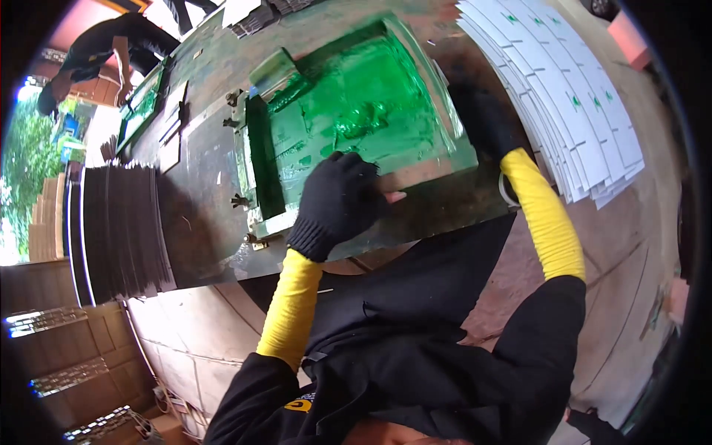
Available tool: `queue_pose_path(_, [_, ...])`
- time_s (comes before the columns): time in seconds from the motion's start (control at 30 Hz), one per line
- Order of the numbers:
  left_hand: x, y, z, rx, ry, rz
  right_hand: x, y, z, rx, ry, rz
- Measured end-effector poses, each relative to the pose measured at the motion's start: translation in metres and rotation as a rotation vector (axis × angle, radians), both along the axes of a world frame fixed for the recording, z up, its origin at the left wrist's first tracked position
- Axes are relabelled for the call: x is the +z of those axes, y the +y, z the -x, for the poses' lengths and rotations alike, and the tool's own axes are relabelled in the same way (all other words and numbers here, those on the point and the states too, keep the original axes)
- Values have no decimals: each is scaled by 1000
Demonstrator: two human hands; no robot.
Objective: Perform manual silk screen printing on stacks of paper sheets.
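A screen-printing frame (426, 175) coated with green ink lies on the dark table, held along its left side by a hinged clamp bar (265, 156). Thick green ink (363, 120) is heaped near the middle of its mesh. A squeegee (276, 72) smeared with green rests at the far left corner. My left hand (337, 196), in a black glove with a bare thumb tip, is closed over the frame's near edge. In a black glove too, my right hand (486, 122) is beside the frame's right edge, near the stacked sheets; its fingers are dark and indistinct.
White printed sheets (564, 89) with small green marks lie in overlapping layers at the right. A tall stack of dark-edged boards (122, 226) stands at the table's left end. Another person (111, 52) bends over a second green frame (141, 107) at the far left.
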State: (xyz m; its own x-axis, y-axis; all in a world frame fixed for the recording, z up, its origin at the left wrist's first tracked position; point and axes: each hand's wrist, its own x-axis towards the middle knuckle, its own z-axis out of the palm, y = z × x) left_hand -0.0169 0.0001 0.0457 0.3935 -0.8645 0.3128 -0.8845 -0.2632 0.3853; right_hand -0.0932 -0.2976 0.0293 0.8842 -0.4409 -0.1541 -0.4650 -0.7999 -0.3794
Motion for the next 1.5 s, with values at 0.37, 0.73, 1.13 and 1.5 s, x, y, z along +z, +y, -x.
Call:
queue_pose_path(0.37, [-47, -7, -18, -84, 91, -136, -80, -80, -8, 332, -441, 220])
queue_pose_path(0.73, [-45, -1, -14, -18, 279, -56, -8, 84, -234, 479, -522, 286])
queue_pose_path(1.13, [-50, -1, -10, -76, 279, -38, 14, 122, -301, 743, -146, 491])
queue_pose_path(1.5, [-57, 6, -13, -59, 278, 60, 21, 82, -231, 652, -509, 410])
